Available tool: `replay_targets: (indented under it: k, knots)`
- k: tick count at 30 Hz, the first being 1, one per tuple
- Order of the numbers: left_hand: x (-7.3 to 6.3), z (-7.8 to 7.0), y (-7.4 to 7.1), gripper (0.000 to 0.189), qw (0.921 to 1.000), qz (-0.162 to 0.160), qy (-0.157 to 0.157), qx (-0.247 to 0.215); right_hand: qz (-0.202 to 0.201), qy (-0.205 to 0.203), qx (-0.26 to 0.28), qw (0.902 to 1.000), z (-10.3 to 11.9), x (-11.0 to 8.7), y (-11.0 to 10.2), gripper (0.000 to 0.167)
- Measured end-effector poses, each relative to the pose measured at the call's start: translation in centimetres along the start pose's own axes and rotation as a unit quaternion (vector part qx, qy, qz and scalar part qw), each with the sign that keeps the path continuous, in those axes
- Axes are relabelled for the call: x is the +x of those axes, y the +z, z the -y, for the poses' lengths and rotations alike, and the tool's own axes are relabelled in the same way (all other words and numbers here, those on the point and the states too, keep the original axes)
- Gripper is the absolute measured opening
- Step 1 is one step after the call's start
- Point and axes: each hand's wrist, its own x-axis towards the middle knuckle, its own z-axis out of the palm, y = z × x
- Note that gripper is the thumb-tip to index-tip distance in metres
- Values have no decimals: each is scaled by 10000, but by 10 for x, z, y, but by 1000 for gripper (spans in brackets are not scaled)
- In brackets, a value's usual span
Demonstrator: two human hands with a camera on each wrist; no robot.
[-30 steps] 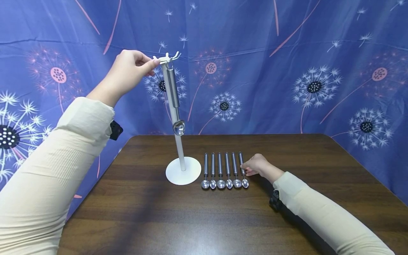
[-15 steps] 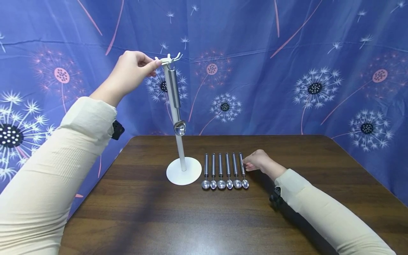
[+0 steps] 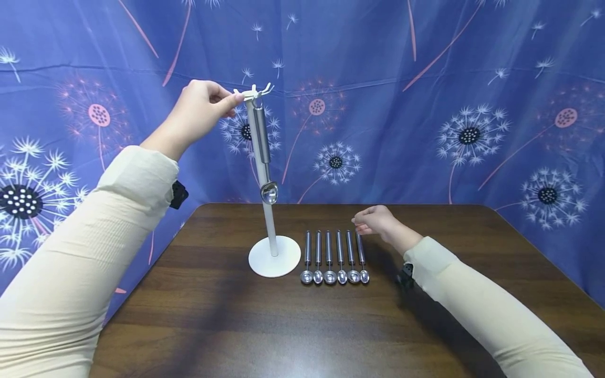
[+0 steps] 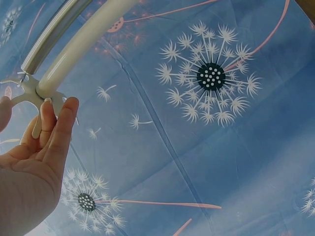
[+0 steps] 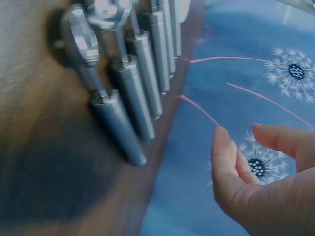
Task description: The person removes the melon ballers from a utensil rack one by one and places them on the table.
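My left hand (image 3: 200,107) pinches the hooked top (image 3: 255,94) of a white utensil stand (image 3: 267,210) between thumb and fingers. In the left wrist view, fingertips rest on the hook arms (image 4: 30,93). From one hook hangs a steel scoop (image 3: 269,192), its bowl down alongside the post. To the right of the round base, several steel scoops (image 3: 329,275) lie in a row, bowls toward me. Over the handle end of the rightmost scoop (image 3: 361,249) hovers my right hand (image 3: 378,224). The right wrist view shows a gap between its thumb and fingers, with nothing held.
The stand's white base (image 3: 257,262) sits on a brown wooden table (image 3: 302,325). Behind the table's far edge hangs a blue curtain (image 3: 402,131) with dandelion prints. Bowls in the row alternate between round and narrower oval shapes.
My right hand has left the rightmost scoop's handle and moved up toward its far end. The left hand keeps its pinch on the stand. The head view has shifted slightly.
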Motion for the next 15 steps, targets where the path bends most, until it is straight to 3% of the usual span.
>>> replay_targets:
  k: [5,15]
  knots:
    - [0,0,-1,50,10000,-47,-4,-13,-21,-285,182,9994,18,4,3,40]
    - [0,-1,0,50,10000,-27,-5,-20,102,-481,-147,9987,57,3,14,41]
